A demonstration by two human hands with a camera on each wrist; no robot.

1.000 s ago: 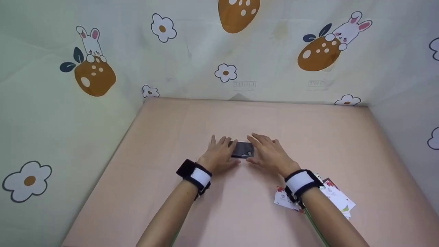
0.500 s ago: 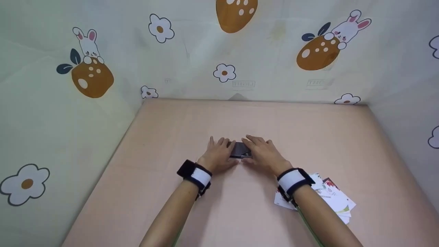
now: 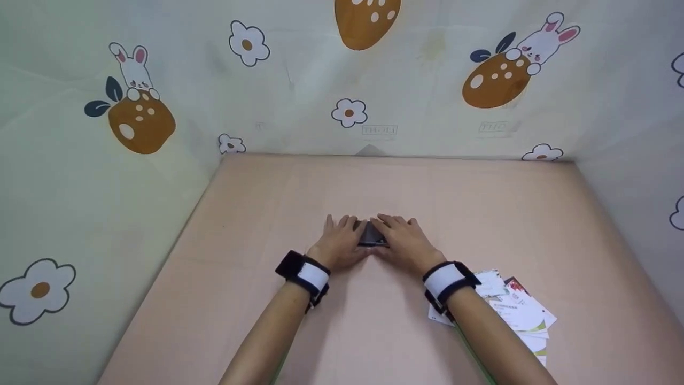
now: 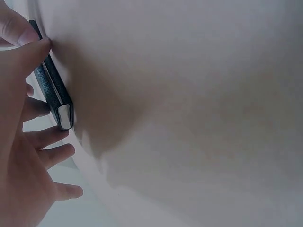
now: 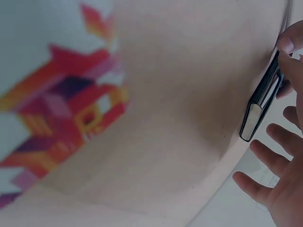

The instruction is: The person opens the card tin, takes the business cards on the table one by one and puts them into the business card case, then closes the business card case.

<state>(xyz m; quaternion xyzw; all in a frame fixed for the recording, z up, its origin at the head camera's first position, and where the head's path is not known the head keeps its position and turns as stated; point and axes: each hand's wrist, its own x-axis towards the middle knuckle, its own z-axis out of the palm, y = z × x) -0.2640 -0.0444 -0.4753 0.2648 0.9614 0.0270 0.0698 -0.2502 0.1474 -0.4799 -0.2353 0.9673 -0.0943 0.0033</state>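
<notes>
A flat black card case with a pale end showing lies on the table, partly covered by both hands. My left hand holds its left part, the thumb along the near edge and the fingers over the far side. From the right, my right hand grips the other part in the same way, with its thumb close to the left thumb. The left wrist view gives the case edge-on between thumb and fingers. In the right wrist view, the case's pale end sticks out past the right thumb.
Several printed white cards lie in a loose spread at the right, partly under the right forearm. A colourful card print is close to the right wrist camera. Behind the pink table stands a patterned wall covering.
My right hand has moved left and slightly nearer, from the right end onto the case, so less of it shows. The left hand has stayed nearly in place.
</notes>
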